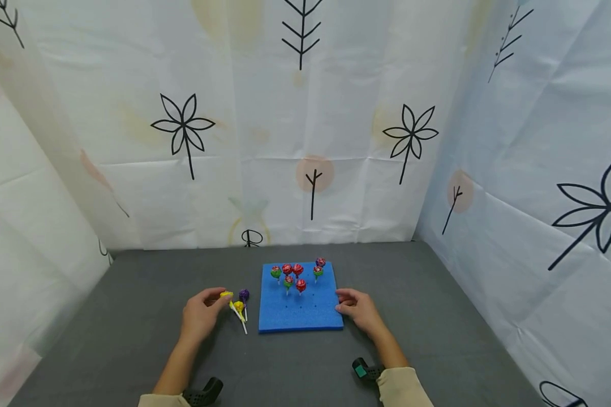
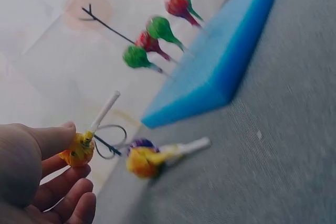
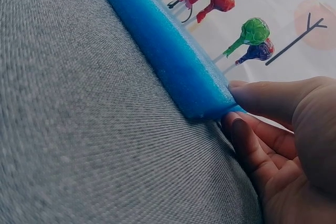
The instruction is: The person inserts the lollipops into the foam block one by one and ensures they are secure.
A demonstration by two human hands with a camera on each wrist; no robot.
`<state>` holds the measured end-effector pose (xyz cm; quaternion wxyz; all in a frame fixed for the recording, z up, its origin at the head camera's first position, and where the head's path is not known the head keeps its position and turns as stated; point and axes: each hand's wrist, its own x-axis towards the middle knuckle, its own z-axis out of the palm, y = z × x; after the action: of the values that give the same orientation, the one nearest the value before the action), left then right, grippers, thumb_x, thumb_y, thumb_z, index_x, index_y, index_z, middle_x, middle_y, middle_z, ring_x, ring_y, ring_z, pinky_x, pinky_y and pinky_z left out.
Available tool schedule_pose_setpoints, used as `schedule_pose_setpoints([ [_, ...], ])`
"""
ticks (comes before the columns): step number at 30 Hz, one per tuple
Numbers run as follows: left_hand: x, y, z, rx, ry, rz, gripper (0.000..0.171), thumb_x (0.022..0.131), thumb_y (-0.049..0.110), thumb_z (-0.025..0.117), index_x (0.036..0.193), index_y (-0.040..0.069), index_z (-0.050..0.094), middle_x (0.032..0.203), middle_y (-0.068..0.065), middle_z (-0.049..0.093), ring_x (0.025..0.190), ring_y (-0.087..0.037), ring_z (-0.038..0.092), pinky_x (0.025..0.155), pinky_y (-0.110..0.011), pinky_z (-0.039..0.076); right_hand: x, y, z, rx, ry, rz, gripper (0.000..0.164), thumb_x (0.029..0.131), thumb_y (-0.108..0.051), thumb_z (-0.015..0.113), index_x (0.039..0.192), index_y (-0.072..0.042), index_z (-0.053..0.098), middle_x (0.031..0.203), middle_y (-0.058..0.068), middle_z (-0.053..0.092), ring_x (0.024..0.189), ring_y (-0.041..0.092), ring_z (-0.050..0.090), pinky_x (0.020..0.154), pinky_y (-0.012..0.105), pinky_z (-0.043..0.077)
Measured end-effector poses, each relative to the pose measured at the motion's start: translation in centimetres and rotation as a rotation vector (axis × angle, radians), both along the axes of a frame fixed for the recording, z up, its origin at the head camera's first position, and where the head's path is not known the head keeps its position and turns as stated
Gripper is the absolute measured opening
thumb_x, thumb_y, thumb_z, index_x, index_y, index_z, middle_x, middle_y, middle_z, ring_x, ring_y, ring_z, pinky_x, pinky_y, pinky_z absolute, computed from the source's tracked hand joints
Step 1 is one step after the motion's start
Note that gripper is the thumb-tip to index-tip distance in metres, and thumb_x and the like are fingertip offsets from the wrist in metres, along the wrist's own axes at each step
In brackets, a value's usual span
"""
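Observation:
My left hand (image 1: 199, 316) pinches a yellow-wrapped lollipop (image 2: 79, 149) by its head between thumb and fingers, its white stick sloping up in the left wrist view. Close by on the table lie another yellow lollipop (image 2: 144, 162) and a purple one (image 1: 244, 295). A blue foam board (image 1: 300, 316) lies flat to the right of them. Several red and green lollipops (image 1: 287, 269) and one dark purple-red lollipop (image 3: 258, 51) stand in it on their sticks, toward its back half. At the board's right edge, my right hand (image 1: 358, 310) grips the foam, thumb over the top and fingers at the side.
Grey cloth covers the table (image 1: 305, 367). White patterned curtains (image 1: 336, 113) hang behind and on both sides. Small dark holes (image 1: 301, 306) dot the front part of the board. Dark camera mounts sit on both wrists.

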<state>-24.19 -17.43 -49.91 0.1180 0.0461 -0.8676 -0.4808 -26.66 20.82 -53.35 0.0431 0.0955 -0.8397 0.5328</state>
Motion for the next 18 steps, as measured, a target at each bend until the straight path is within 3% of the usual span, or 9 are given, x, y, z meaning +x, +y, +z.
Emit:
schedule_pose_setpoints([
  [11,-0.2,1.9,2.9,0.076,0.004,-0.090,0.036,0.090,0.032,0.071,0.116,0.008,0.068,0.107,-0.007,0.067,0.095,-0.022,0.061,0.076,-0.029,0.050,0.2,-0.1,0.2,-0.009,-0.008,-0.003,0.033,0.086,-0.003,0.073,0.118,0.003,0.066,0.099,0.008,0.067,0.086,0.020,0.062,0.075,0.029,0.052],
  [18,-0.1,3.7,4.7,0.147,0.018,-0.154,0.030,0.090,0.021,0.073,0.116,0.008,0.067,0.108,-0.008,0.068,0.099,-0.024,0.063,0.083,-0.034,0.053,0.2,0.0,0.2,-0.012,-0.007,-0.002,0.033,0.086,-0.003,0.073,0.118,0.003,0.066,0.100,0.008,0.066,0.087,0.021,0.062,0.075,0.030,0.052],
])
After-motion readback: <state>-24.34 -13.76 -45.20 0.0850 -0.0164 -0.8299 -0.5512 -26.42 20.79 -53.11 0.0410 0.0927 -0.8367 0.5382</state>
